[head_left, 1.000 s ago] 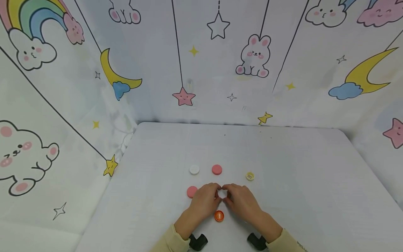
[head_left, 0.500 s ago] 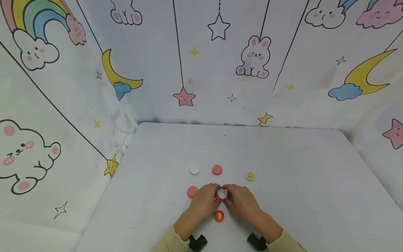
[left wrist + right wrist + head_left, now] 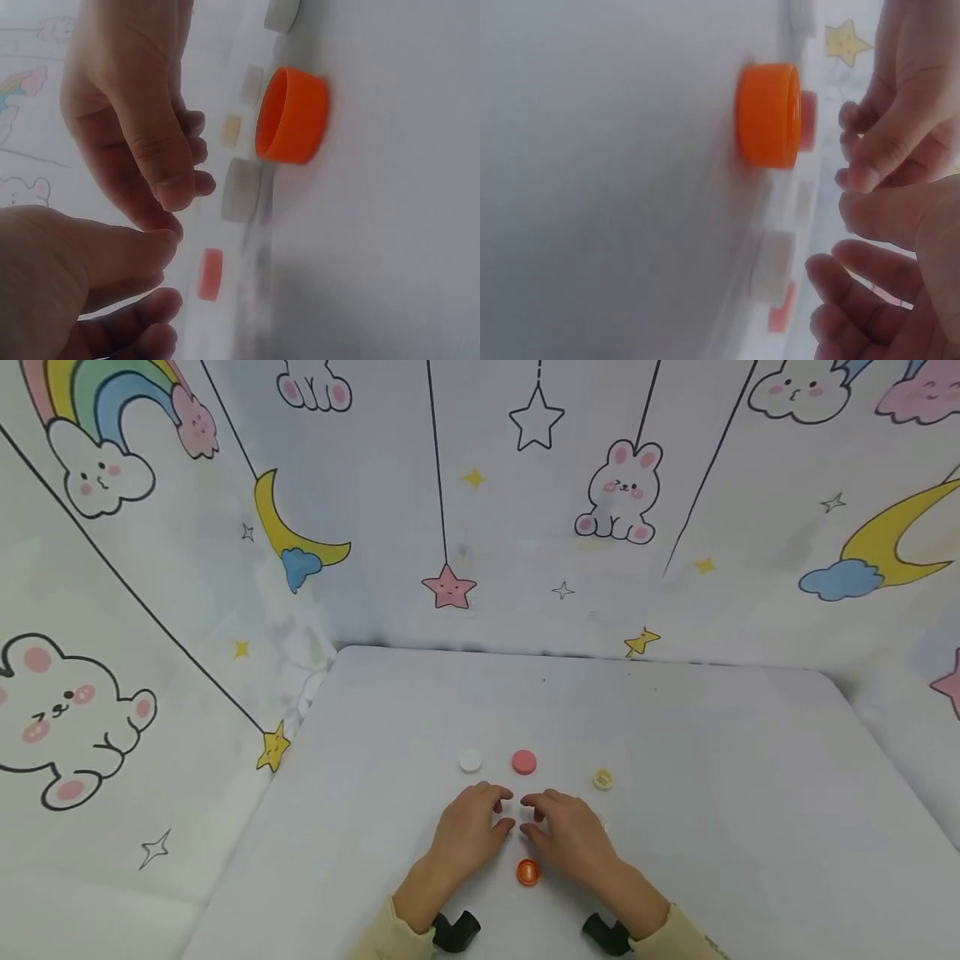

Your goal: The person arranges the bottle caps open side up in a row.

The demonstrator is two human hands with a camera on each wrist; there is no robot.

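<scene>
In the head view my left hand (image 3: pixel 471 828) and right hand (image 3: pixel 567 833) face each other above the table. Their fingers are bent loosely, with a narrow gap between the two hands and nothing held. An orange bottle cap (image 3: pixel 528 872) lies open side up just below them. Beyond the fingertips are a pink cap (image 3: pixel 524 762) and a white cap (image 3: pixel 470 761). To the right sits a small yellow cap (image 3: pixel 602 779). The left wrist view shows another white cap (image 3: pixel 242 190) beside the orange one. In the right wrist view a pink cap (image 3: pixel 808 120) stands partly hidden behind the orange cap.
The white table (image 3: pixel 720 760) reaches back to a cloth backdrop (image 3: pixel 510 527) printed with rabbits, moons and stars. Black wrist devices (image 3: pixel 457 932) hang below both wrists, near the sleeves.
The fingertips of the two hands, earlier meeting in a ring, have parted. My left hand has moved slightly left and up, now covering a pink cap. The head view has shifted slightly.
</scene>
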